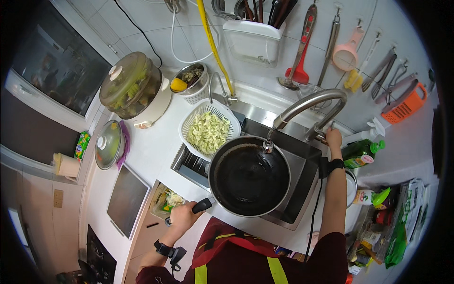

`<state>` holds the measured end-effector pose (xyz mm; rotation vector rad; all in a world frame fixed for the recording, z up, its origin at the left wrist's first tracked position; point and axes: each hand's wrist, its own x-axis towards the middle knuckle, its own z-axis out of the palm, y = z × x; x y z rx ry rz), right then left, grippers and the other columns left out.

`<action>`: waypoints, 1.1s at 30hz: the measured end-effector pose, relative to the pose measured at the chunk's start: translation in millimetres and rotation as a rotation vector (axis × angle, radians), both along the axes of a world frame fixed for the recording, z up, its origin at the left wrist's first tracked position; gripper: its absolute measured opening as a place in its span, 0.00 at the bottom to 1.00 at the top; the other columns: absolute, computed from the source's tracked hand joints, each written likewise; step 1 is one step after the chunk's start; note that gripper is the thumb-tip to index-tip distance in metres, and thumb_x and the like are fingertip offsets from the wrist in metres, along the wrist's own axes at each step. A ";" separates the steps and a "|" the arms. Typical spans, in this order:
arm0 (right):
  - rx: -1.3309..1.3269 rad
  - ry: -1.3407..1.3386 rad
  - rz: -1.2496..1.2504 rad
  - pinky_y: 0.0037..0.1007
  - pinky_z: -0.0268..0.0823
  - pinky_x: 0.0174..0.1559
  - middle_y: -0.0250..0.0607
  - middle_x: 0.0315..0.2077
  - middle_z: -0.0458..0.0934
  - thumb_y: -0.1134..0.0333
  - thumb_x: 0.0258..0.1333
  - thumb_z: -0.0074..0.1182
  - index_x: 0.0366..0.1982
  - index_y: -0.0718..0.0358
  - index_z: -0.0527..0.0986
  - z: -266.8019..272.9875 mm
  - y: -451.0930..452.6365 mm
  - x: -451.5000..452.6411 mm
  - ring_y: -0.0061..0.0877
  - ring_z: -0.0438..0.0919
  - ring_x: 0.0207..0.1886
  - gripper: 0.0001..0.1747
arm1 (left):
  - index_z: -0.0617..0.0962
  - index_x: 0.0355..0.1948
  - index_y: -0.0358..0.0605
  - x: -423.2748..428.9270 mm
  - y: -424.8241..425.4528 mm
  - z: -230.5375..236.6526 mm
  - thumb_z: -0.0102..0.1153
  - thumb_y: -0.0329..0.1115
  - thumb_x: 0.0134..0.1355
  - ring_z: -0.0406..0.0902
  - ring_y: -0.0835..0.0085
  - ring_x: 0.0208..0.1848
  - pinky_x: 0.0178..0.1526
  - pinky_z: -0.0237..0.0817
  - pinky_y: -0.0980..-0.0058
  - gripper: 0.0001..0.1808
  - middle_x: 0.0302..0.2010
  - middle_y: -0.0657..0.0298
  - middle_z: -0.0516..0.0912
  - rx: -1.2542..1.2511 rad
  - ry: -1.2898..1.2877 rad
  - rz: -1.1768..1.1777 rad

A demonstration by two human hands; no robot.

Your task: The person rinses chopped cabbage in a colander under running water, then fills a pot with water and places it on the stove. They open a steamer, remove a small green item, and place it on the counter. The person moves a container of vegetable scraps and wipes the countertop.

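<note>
My left hand (183,216) grips the black handle (202,205) of a dark frying pan (244,181). The pan is over the stainless steel sink (301,174), beneath the nozzle of the curved metal faucet (308,101). Its black inside has a wet shine; how much water it holds I cannot tell. At the base of the faucet, my right hand (333,137) is closed around the lever, partly hiding it. A white colander (184,132) of chopped pale green cabbage (209,129) stands just beyond the pan, at the sink's left side.
An electric steamer (152,110) and a lidded glass bowl (108,145) stand at left, near a cutting board (128,200). Below the counter edge, a bin (161,209) holds scraps. Green dish soap (358,152) stands right of the faucet. Utensils hang on the tiled wall.
</note>
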<state>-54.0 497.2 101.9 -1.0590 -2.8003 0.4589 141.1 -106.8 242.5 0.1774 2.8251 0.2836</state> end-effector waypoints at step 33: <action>-0.656 -0.159 0.189 0.32 0.67 0.23 0.47 0.19 0.76 0.62 0.52 0.47 0.27 0.79 0.74 76.7 -137.3 200.7 0.31 0.77 0.22 0.21 | 0.81 0.36 0.50 -65.1 -11.8 -45.4 0.63 0.56 0.51 0.80 0.53 0.33 0.35 0.70 0.60 0.22 0.27 0.55 0.82 0.350 -0.123 -0.363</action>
